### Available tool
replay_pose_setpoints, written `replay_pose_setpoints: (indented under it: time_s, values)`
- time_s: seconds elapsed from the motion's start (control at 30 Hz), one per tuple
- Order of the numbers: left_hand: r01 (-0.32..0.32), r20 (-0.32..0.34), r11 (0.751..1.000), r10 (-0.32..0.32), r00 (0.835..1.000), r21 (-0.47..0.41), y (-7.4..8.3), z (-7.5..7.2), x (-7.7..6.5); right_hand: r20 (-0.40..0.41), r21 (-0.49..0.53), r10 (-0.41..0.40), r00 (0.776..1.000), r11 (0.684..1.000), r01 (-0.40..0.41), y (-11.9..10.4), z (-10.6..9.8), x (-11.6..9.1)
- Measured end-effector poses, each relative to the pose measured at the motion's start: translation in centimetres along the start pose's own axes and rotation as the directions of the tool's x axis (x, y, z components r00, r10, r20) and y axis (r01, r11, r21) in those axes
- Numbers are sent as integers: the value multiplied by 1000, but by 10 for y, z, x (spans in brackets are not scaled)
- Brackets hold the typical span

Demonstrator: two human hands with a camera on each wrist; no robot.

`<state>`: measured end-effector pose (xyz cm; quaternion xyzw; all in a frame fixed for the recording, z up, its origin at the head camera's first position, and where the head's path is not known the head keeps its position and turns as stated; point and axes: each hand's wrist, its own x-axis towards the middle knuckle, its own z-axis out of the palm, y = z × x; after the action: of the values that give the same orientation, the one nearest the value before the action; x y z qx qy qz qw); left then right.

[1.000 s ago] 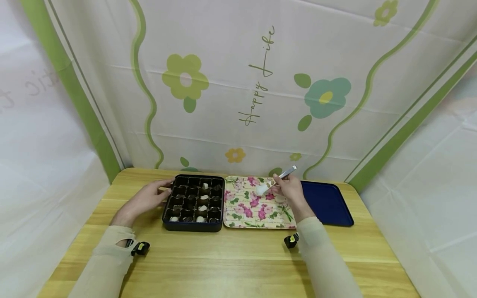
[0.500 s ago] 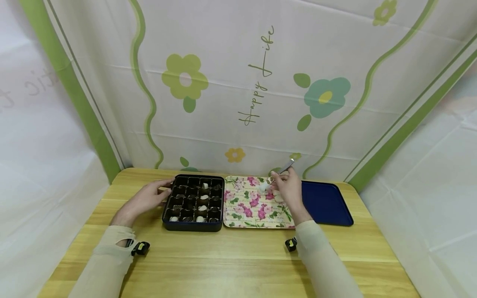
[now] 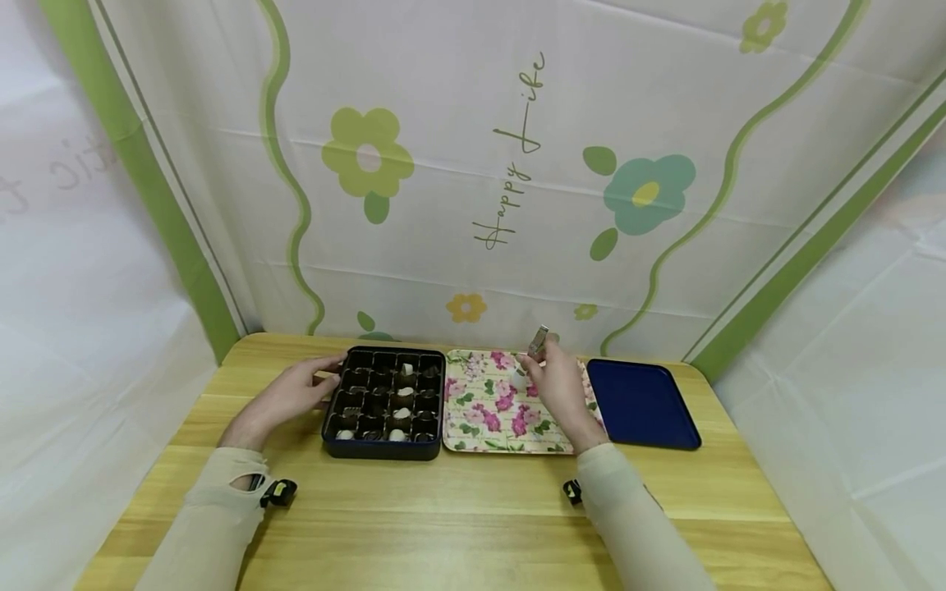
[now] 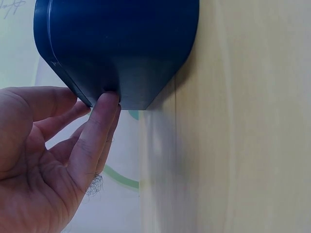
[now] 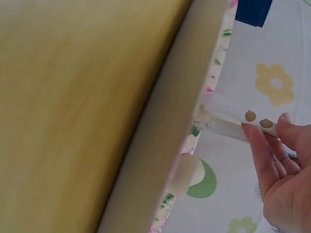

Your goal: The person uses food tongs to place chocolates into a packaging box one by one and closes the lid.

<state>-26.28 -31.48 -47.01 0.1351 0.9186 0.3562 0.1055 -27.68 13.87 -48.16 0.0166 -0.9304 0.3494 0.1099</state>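
Observation:
My right hand (image 3: 556, 386) pinches a pair of tongs (image 3: 538, 341) with a metal handle and white tips. In the right wrist view, the white tips (image 5: 226, 104) reach down to the flowered tray (image 3: 476, 427), close to a pale piece (image 5: 201, 116). Another pale piece (image 5: 187, 174) lies on the tray nearer the camera. My left hand (image 3: 291, 390) rests against the left side of the dark blue box (image 3: 384, 450), with fingertips on its wall. Inside the box is a black divided insert (image 3: 384, 359) holding dark and white chocolates (image 3: 401, 413), one white column standing out.
Right of the flowered tray lies a flat dark blue lid (image 3: 646, 406), partly overlapped by it. All stand along the back of the wooden table (image 3: 443, 525), close to a printed curtain (image 3: 458, 164). White curtains hang at both sides.
My right hand has moved left over the tray, and the tongs' handle has swung toward upright, pointing less to the right. The left hand and the box stay put.

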Motion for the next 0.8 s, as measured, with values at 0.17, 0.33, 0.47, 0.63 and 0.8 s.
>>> replay_pose_setpoints:
  time_s: [0.17,0.33,0.47,0.63,0.8]
  values:
    - [3,1,1000,-3,1000,-3,0,0,0,23,-6,-41,999,999,41,-12,1,-4]
    - [4,0,1000,-4,1000,-2,1,0,-1,13,5,-86,996,996,86,-36,4,-8]
    - [-2,-10,1000,2,1000,13,0,1,-1,18,50,-109,994,993,108,-60,7,-12]
    - [-11,-12,1000,11,1000,5,0,1,-1,47,102,-153,987,984,148,-90,15,-19]
    - [-11,-1,1000,11,1000,-27,-1,0,0,79,111,-216,973,972,207,-118,28,-25]
